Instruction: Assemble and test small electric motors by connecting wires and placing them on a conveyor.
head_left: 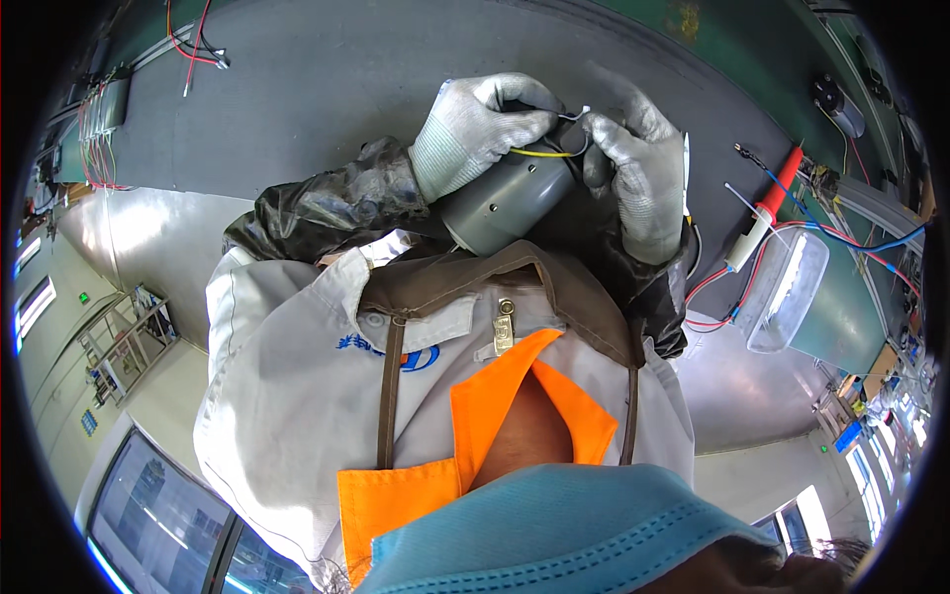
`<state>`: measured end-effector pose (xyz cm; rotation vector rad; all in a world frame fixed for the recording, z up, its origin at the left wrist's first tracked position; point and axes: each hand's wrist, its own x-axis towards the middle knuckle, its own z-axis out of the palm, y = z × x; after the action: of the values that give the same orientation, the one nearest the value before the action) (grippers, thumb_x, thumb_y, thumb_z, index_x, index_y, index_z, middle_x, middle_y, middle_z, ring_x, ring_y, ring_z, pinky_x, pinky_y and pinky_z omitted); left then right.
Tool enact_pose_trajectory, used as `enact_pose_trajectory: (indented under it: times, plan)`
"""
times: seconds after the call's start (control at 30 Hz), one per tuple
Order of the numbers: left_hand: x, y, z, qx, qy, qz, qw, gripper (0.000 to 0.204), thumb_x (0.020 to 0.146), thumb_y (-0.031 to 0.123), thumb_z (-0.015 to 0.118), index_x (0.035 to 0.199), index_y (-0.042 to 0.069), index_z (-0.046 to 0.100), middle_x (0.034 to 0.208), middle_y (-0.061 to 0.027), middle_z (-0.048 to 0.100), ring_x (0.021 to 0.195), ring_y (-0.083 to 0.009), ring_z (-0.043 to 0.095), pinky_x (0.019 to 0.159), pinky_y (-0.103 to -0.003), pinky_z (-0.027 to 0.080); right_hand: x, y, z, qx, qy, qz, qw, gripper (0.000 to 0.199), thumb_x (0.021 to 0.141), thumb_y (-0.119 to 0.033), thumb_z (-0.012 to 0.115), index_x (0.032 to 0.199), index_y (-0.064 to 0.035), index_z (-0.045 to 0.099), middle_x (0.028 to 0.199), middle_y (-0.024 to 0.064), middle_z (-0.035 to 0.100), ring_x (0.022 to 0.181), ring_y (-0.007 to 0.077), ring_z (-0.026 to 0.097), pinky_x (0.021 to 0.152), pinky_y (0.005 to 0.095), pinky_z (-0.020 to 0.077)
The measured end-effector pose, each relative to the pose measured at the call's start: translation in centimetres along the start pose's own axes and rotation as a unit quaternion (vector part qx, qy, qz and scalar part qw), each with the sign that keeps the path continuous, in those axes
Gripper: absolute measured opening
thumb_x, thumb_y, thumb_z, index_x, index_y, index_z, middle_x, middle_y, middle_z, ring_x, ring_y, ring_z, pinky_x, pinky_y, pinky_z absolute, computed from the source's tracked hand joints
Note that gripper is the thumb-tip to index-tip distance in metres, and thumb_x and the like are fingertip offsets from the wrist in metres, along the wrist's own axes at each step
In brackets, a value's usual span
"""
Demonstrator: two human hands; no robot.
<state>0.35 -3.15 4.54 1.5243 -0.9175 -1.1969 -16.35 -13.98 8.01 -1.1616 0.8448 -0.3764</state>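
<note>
A grey metal cylinder [510, 206] with small holes in its side lies tilted between my forearms, close to my chest. My left hand [485, 127], in a whitish-grey knit glove, is above it, thumb and forefinger pinched on a thin wire [572, 117] with a small white tip. A yellow wire [539, 153] runs from under that hand, along the cylinder's far end, and curves up towards my right thumb. Similarly gloved, my right hand [643, 168] is beside the wire tip. Its forefinger is smeared by motion, and whether the thumb grips a wire is unclear.
The dark grey work surface [327, 89] spreads beyond my hands. At right are a red-and-white probe-like tool [767, 218] with red and blue leads and a pale lamp-like fixture [785, 292]. Grey cylinders with wires [104, 107] stand at far left; loose wires [198, 49] lie near the back.
</note>
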Motion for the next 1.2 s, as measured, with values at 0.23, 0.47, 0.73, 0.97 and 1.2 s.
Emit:
enact_pose_trajectory:
  times: [0.23, 0.47, 0.73, 0.97, 1.2]
  plan:
    - [0.3, 0.9, 0.7, -0.022, 0.018, -0.046, 0.999, 0.019, 0.094, 0.008, 0.067, 0.110, -0.003, 0.067, 0.098, -0.0058, 0.070, 0.086, -0.0085, 0.065, 0.079, -0.023, 0.055, -0.7, 1.0, -0.4, 0.043, 0.015, -0.025, 0.999, 0.046, 0.090, -0.003, 0.060, 0.136, -0.0019, 0.055, 0.079, 0.0070, 0.065, 0.050, 0.0073, 0.054, 0.042, 0.0221, 0.0411]
    - [1.2, 0.1, 2.6, 0.046, 0.016, 0.089, 0.995, 0.019, 0.094, 0.008, 0.067, 0.110, -0.003, 0.068, 0.099, -0.0049, 0.070, 0.085, -0.0087, 0.065, 0.076, -0.023, 0.055, -0.3, 0.2, -1.9, -0.007, -0.027, 0.026, 0.999, 0.043, 0.091, -0.004, 0.061, 0.133, -0.0006, 0.058, 0.082, 0.0042, 0.065, 0.049, 0.0050, 0.052, 0.042, 0.0211, 0.0392]
    - [0.0, 1.8, 3.3, 0.228, 0.046, 0.190, 0.954, 0.026, 0.088, 0.003, 0.067, 0.114, 0.001, 0.067, 0.093, -0.0089, 0.069, 0.079, -0.0107, 0.065, 0.071, -0.026, 0.053, -2.3, 2.2, -1.2, -0.418, 0.155, -0.300, 0.843, 0.019, 0.089, -0.012, 0.067, 0.107, -0.0064, 0.072, 0.088, 0.0146, 0.070, 0.078, 0.0307, 0.068, 0.071, 0.0369, 0.0542]
    - [-1.0, 0.6, 4.1, 0.188, 0.128, 0.216, 0.950, 0.030, 0.083, 0.006, 0.067, 0.112, 0.003, 0.064, 0.096, -0.0155, 0.068, 0.081, -0.0310, 0.067, 0.075, -0.037, 0.056, -1.1, 4.1, -5.4, -0.050, 0.097, -0.089, 0.990, 0.009, 0.086, -0.004, 0.065, 0.089, 0.0014, 0.072, 0.079, 0.0089, 0.068, 0.073, 0.0157, 0.064, 0.066, 0.0302, 0.0508]
    - [-1.5, 1.2, 4.3, 0.270, 0.089, 0.232, 0.930, 0.020, 0.083, 0.010, 0.068, 0.103, 0.009, 0.069, 0.090, -0.0126, 0.066, 0.075, -0.0296, 0.067, 0.065, -0.038, 0.055, 2.6, 5.7, -6.9, -0.352, 0.239, -0.277, 0.862, 0.012, 0.087, -0.005, 0.066, 0.080, 0.0028, 0.071, 0.081, 0.0095, 0.069, 0.074, 0.0142, 0.065, 0.060, 0.0299, 0.0506]
